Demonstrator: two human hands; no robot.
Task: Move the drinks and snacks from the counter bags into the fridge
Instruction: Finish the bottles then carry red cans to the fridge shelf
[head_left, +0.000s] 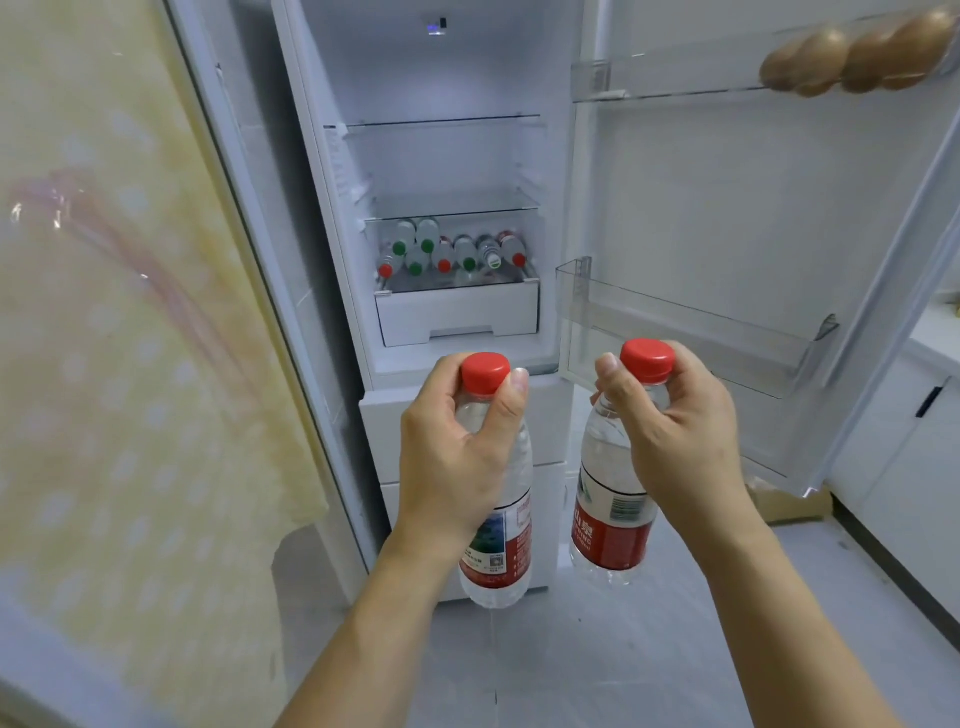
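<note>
an open fridge fills the upper centre of the frame, its door swung to the right with eggs in the top rack and a bare door bin at mid right. on the low shelf, centre frame, a row of bottles lies flat, caps toward the camera. below it, the left hand is wrapped round the neck of the left bottle, and the right hand is wrapped round the neck of the right bottle. both hang upright, red caps up, long axes vertical, while the stored row lies along the shelf's depth. the shelf sits straight above the left hand in the frame; the door bin is just beside the right. shelving either would likely call for tipping it flat.
</note>
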